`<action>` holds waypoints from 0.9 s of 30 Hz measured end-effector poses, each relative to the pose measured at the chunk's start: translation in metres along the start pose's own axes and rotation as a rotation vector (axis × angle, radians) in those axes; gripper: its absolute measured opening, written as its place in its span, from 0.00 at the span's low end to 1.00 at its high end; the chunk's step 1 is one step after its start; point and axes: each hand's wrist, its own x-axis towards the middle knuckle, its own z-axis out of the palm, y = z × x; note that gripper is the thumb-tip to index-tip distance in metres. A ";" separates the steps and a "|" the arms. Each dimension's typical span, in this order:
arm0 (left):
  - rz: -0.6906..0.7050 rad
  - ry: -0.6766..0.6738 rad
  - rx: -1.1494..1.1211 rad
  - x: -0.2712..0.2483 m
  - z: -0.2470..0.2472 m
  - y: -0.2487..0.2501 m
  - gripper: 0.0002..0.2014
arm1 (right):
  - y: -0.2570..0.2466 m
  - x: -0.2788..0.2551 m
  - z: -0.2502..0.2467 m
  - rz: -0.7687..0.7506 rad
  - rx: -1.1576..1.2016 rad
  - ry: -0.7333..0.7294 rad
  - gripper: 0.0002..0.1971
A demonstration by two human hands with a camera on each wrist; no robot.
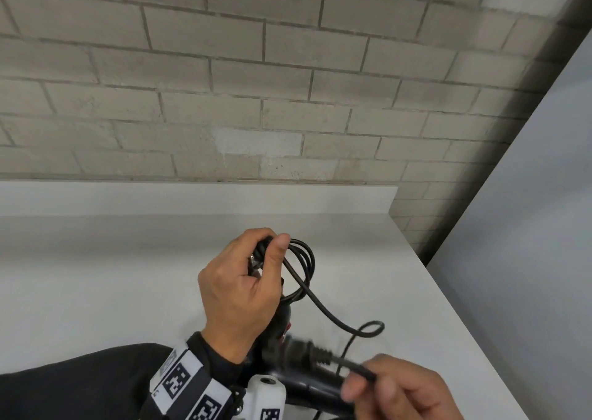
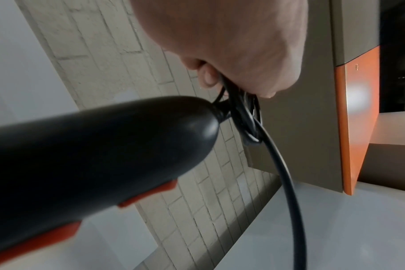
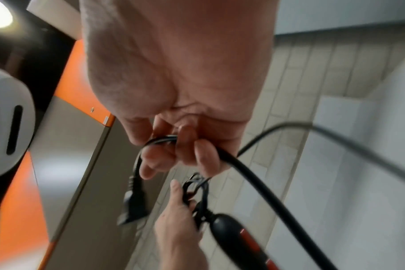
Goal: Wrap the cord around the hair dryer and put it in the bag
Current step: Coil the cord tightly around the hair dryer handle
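The black hair dryer with red switches hangs over the white table, its handle pointing away from me. My left hand grips several loops of the black cord bunched at the handle's end. From there the loose cord curves down to the right. My right hand pinches the cord just behind the blurred plug; in the right wrist view the plug dangles below the right hand's fingers. No bag is in view.
The white table runs to a grey brick wall; its right edge slants past a pale grey panel. An orange-edged grey cabinet shows in the wrist views.
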 end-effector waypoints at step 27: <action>0.038 -0.031 0.019 -0.011 0.002 0.017 0.17 | 0.031 0.025 0.002 -0.396 -1.132 0.356 0.11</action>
